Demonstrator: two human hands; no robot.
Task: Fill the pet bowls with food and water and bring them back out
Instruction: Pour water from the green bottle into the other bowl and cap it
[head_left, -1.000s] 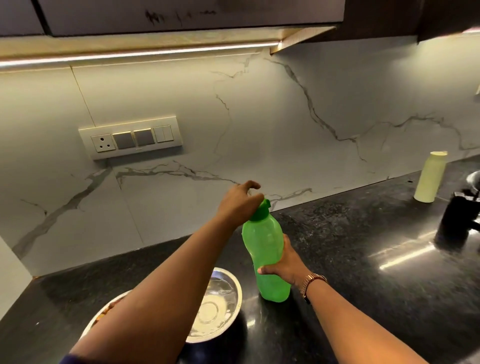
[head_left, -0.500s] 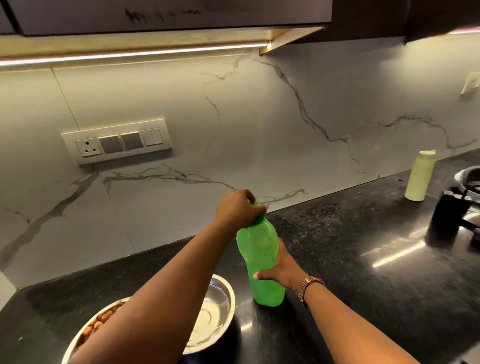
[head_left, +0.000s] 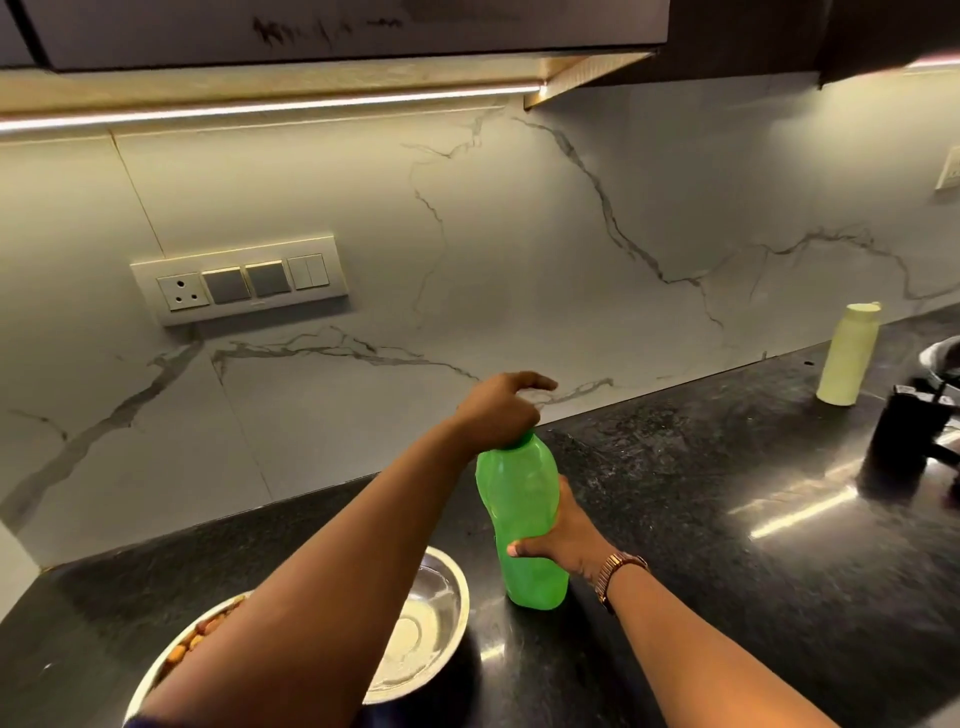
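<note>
The green bottle (head_left: 522, 525) stands upright on the black counter (head_left: 701, 519), gripped by both hands. The right hand (head_left: 563, 540) wraps the bottle's lower half from the right side, thumb across the front and the other fingers hidden behind the plastic; a bracelet-style watch (head_left: 621, 574) sits on that wrist. The left hand (head_left: 498, 410) covers the bottle's top, its fingers curled down over the green cap (head_left: 524, 441), of which only a sliver shows below the palm, while the index finger sticks out toward the wall. Just to the left of the right hand's fingers, and below the left forearm, a steel bowl (head_left: 436, 603) rests on the counter with clear water in it. Further left, mostly hidden by that forearm, a second bowl (head_left: 156, 675) holds brown and orange kibble (head_left: 192, 644); whether the two bowls touch cannot be told. Well to the right of both hands, a pale yellow bottle (head_left: 849, 353) stands upright near the marble backsplash (head_left: 519, 260), with a dark object (head_left: 904, 441) beside it at the frame edge. A switch plate (head_left: 239, 278) with a socket is mounted on the wall, above and to the left of the left hand's fingers.
</note>
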